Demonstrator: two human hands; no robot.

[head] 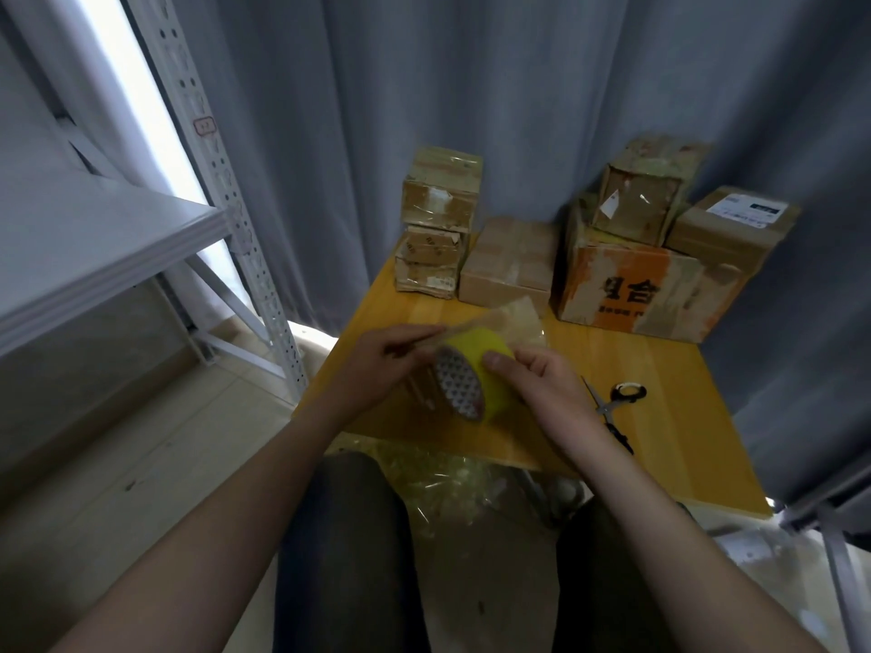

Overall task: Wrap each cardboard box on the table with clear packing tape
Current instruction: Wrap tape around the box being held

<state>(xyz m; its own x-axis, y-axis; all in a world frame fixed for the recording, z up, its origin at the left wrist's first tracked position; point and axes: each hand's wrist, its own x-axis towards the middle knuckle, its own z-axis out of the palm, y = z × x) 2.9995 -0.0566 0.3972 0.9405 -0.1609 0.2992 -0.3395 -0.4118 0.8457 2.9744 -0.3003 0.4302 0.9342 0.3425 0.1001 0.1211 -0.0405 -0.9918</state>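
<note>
I hold a yellowish tape roll (476,369) above the near part of the wooden table (660,417). My right hand (532,374) grips the roll from the right, thumb on its outer face. My left hand (391,355) pinches the pulled-out end of the tape at the roll's upper left. A small box (513,320) covered in clear tape lies just behind the roll, partly hidden. Several cardboard boxes stand at the table's far side: a stack (436,228) on the left, a plain one (509,261) in the middle, a large orange-printed one (645,294) on the right.
Scissors (617,405) lie on the table right of my right hand. Two more boxes (636,200) (730,228) sit on top of and behind the orange one. A white metal shelf (118,238) stands to the left. Crumpled clear tape (452,483) lies below the table's near edge. Grey curtains hang behind.
</note>
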